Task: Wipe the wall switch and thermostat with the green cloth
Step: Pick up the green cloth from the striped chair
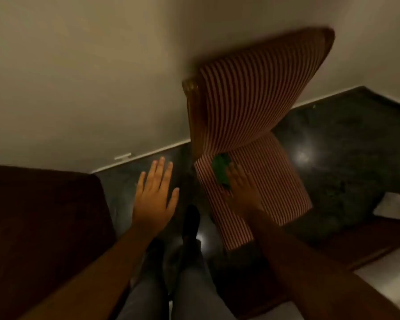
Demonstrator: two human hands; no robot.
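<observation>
- Your left hand (154, 195) is spread flat, palm down, fingers extended and slightly apart, holding nothing; it hovers over the dark floor (346, 144) between the dark brown furniture (39, 227) at the left and the striped chair (252, 135).
- Your right hand (243, 190) reaches down onto the chair's seat, its fingers at the green cloth (222, 169). The hand is blurred and dim, so you cannot tell whether it is gripping the cloth or only resting on it.
- The green cloth lies crumpled on the red-and-white striped seat, near the back edge where the seat meets the backrest, partly covered by your right fingers.
- The chair has a wooden frame and striped upholstery on both seat and backrest; its back leans close against the pale wall (79, 77).
- A white baseboard (153, 155) runs along the bottom of the wall, with a small white fitting on it just above your left fingertips.
- Your legs in grey trousers (189, 285) show at the bottom centre, with a dark shoe (192, 218) on the floor between your two forearms.
- A white pillow-like shape (395, 206) sits at the right edge, beside more dark wooden furniture.
- The floor is glossy and shows bright light reflections to the right of the chair.
- Neither the wall switch nor the thermostat shows in this view.
</observation>
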